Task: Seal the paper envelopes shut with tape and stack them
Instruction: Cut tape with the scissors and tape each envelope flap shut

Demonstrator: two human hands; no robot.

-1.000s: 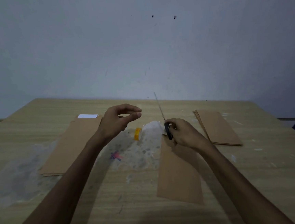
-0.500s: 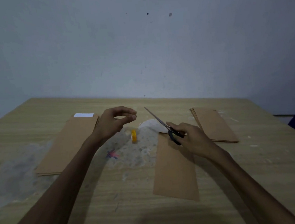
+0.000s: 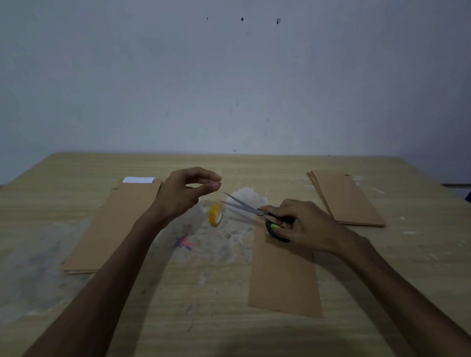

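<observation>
My left hand (image 3: pixel 185 192) hovers above the table with thumb and forefinger pinched together, seemingly on the end of clear tape that I can barely see. A yellow tape roll (image 3: pixel 214 215) stands tilted just below those fingers. Black-handled scissors (image 3: pixel 248 208) are gripped by my right hand (image 3: pixel 303 223); their blades are spread and point up-left toward the gap between the roll and my left fingers. One brown envelope (image 3: pixel 282 274) lies flat under my right hand. A pile of envelopes (image 3: pixel 113 229) lies on the left and another pile (image 3: pixel 347 197) on the right.
The wooden table (image 3: pixel 185 339) has a whitish scuffed patch and a small red-blue mark (image 3: pixel 183 242) near the middle. A white strip (image 3: pixel 138 180) shows at the far end of the left pile. A plain wall stands behind the table.
The scissors have swung from upright to pointing left and low toward the tape, and their blades have spread. My right hand shifted slightly right. My left hand stayed pinched in place.
</observation>
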